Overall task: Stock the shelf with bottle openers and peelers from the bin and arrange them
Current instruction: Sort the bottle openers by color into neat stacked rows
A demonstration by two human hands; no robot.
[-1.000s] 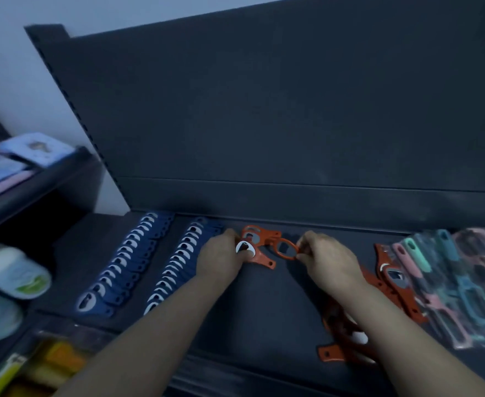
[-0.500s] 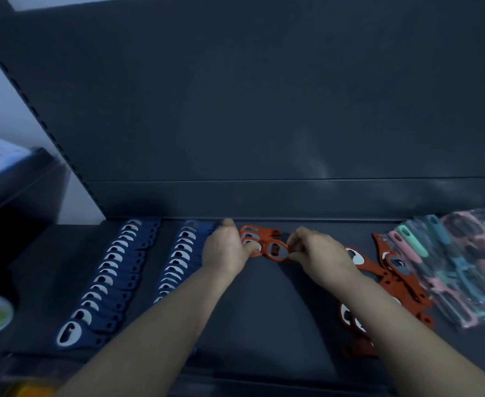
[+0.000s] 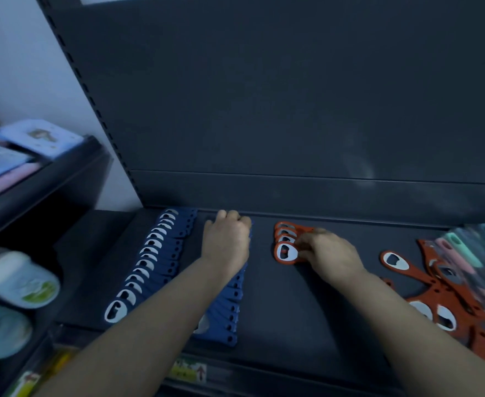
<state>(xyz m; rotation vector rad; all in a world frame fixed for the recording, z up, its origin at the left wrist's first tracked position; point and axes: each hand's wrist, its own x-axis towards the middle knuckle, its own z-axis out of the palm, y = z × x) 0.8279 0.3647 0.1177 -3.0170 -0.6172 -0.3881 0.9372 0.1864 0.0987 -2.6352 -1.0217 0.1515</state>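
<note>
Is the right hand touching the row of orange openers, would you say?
Touching: the head view shows the right hand pinching the orange row.

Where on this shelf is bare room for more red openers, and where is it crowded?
Bare shelf lies in front of the red row, between the second blue row and the red pile. Another strip lies left of the first blue row. Crowded: right end, where red pile overlaps peeler packs.
</note>
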